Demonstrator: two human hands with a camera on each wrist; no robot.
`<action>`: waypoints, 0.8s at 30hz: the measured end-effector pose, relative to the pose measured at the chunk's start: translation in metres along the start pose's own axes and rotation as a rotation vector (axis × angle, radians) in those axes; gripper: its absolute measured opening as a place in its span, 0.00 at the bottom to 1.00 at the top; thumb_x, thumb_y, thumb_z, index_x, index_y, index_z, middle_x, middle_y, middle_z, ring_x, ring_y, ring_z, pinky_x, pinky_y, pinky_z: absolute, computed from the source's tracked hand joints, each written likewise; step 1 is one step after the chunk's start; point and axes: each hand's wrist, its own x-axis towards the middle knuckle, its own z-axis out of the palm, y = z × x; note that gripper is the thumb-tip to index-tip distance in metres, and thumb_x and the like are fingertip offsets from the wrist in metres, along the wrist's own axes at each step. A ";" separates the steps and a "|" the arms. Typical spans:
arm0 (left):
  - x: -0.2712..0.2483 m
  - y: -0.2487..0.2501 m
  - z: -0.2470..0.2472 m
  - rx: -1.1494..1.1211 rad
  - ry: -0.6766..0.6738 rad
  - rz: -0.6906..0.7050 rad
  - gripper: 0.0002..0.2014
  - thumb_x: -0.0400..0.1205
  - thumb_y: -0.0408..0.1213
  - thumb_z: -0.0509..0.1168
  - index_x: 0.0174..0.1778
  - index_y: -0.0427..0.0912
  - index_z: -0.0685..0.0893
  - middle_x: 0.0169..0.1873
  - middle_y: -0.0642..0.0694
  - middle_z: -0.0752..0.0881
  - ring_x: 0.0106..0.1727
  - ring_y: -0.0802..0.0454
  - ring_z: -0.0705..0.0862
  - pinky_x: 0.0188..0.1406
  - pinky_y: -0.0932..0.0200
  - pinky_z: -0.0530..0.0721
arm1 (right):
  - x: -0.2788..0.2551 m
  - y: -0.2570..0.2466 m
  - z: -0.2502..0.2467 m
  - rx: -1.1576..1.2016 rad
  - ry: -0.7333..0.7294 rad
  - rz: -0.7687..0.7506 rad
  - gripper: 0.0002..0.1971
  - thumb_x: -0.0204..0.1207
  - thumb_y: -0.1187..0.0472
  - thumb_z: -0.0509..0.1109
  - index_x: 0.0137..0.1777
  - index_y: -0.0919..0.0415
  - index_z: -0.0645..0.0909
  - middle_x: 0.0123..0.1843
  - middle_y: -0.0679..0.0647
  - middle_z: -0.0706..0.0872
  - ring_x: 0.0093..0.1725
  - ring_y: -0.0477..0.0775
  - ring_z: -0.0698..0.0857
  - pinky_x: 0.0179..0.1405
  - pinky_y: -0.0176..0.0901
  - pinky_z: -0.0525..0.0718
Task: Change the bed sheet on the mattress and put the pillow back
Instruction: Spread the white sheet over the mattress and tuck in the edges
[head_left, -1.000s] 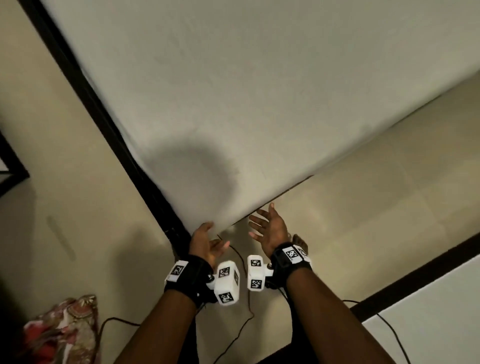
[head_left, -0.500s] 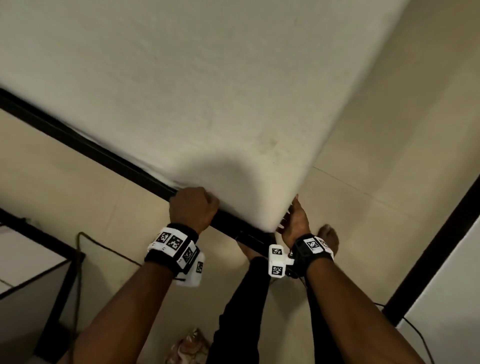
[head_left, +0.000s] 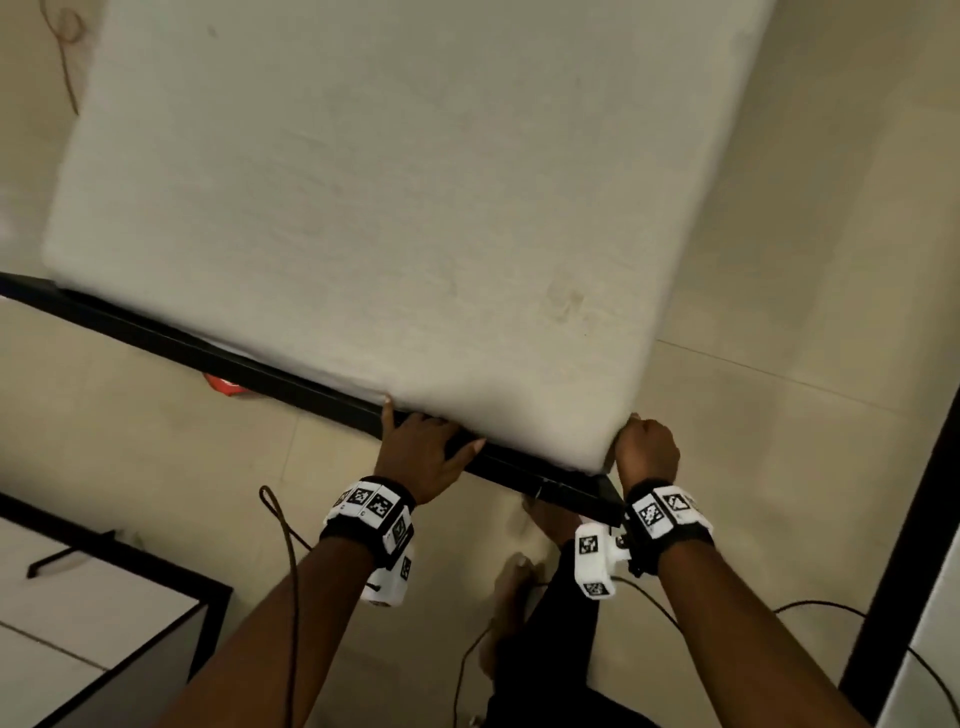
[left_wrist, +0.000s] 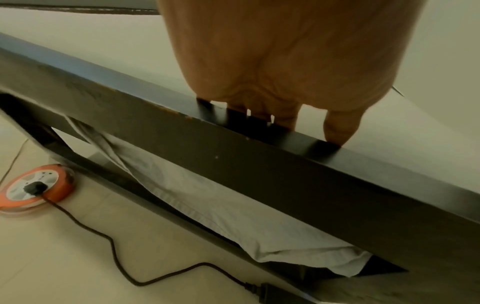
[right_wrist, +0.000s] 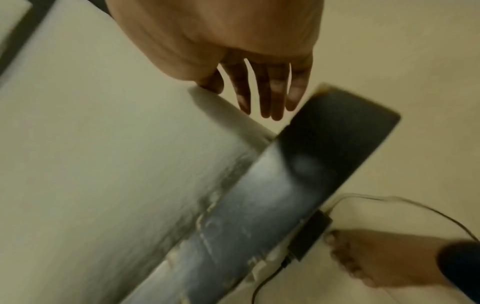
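Note:
A bare cream mattress (head_left: 389, 208) lies on a black bed frame (head_left: 260, 371). My left hand (head_left: 431, 431) rests on the near edge with fingers spread. In the left wrist view its fingertips (left_wrist: 337, 131) press down where the mattress (left_wrist: 428, 123) meets the frame rail (left_wrist: 259, 174). My right hand (head_left: 644, 447) is at the mattress's near right corner. In the right wrist view its fingers (right_wrist: 270, 92) hang straight beside the corner, the thumb touching the mattress (right_wrist: 103, 164). A white sheet (left_wrist: 233, 216) hangs under the frame. No pillow is in view.
An orange extension reel (left_wrist: 36, 189) sits on the floor by the frame, with cables (head_left: 291, 571) trailing across the tiles. My bare feet (head_left: 511, 597) stand close to the frame corner (right_wrist: 337, 133). A black-edged white cabinet (head_left: 104, 623) is at lower left, another black-edged piece (head_left: 909, 571) at right.
My left hand has gone from curled at the frame edge to spread against the mattress edge. My right hand stays at the corner. My head has turned, showing more of the mattress.

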 end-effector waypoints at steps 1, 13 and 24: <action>0.000 -0.004 -0.002 -0.035 0.016 0.027 0.30 0.81 0.70 0.46 0.57 0.61 0.90 0.52 0.59 0.91 0.64 0.52 0.84 0.81 0.25 0.48 | -0.010 -0.001 -0.002 -0.008 0.102 -0.095 0.18 0.87 0.54 0.59 0.53 0.70 0.82 0.57 0.70 0.86 0.58 0.70 0.83 0.48 0.48 0.73; 0.013 -0.081 -0.040 -0.122 0.263 0.038 0.29 0.74 0.75 0.61 0.51 0.53 0.85 0.36 0.53 0.90 0.56 0.40 0.83 0.57 0.44 0.81 | -0.112 0.006 0.093 -0.634 -0.205 -0.795 0.24 0.72 0.42 0.70 0.65 0.51 0.82 0.60 0.53 0.89 0.61 0.61 0.85 0.63 0.52 0.80; 0.009 -0.088 -0.035 0.286 0.239 0.121 0.34 0.83 0.70 0.46 0.37 0.50 0.89 0.39 0.51 0.89 0.61 0.44 0.78 0.54 0.44 0.70 | -0.140 -0.017 0.159 -0.686 0.059 -1.003 0.30 0.55 0.58 0.81 0.61 0.62 0.86 0.51 0.56 0.90 0.50 0.58 0.88 0.53 0.48 0.86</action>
